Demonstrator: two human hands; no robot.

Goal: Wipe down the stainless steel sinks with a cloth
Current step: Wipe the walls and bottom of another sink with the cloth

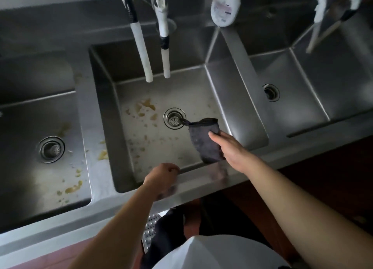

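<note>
Over middle sink: dark grey cloth [205, 139] was held hanging above the basin floor [161, 147], just right of the drain strainer [173, 121].
R hand [228, 147]: cloth was pinched betw. thumb and fingers, prob. so it could be lowered onto the steel.
L hand [163, 178]: fingers were curled over the front rim [201, 170], likely as a brace while leaning in.
Dirt: yellowish residue [145, 107] was seen across the middle basin, also in left sink [30, 117].
Progress: wiping was judged barely begun.
Hoses [141, 52]: two were hung over the basin.

White bottle [225, 6], two white hoses [141, 46]
</note>
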